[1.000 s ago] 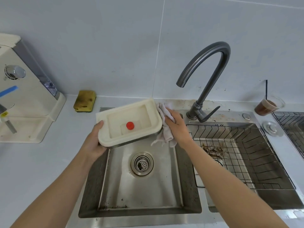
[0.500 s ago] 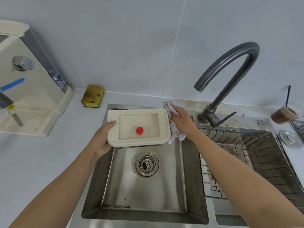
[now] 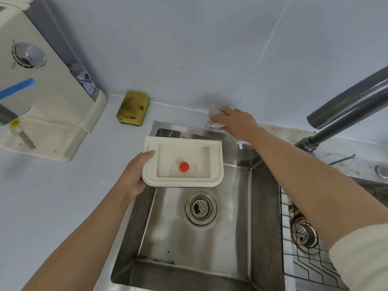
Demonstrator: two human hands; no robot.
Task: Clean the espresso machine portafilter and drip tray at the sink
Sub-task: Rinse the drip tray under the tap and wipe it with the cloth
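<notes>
Left hand [image 3: 134,177] grips the left edge of the cream drip tray [image 3: 182,163], held level over the sink basin [image 3: 197,238] at frame centre, its red float [image 3: 184,166] showing. Right hand [image 3: 235,122] lies closed over a white cloth [image 3: 214,120] at the sink's back rim. Upper left: yellow sponge [image 3: 132,107], espresso machine [image 3: 42,97].

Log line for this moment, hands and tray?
left hand: holds drip tray over sink | right hand: cloth on back ledge
</notes>
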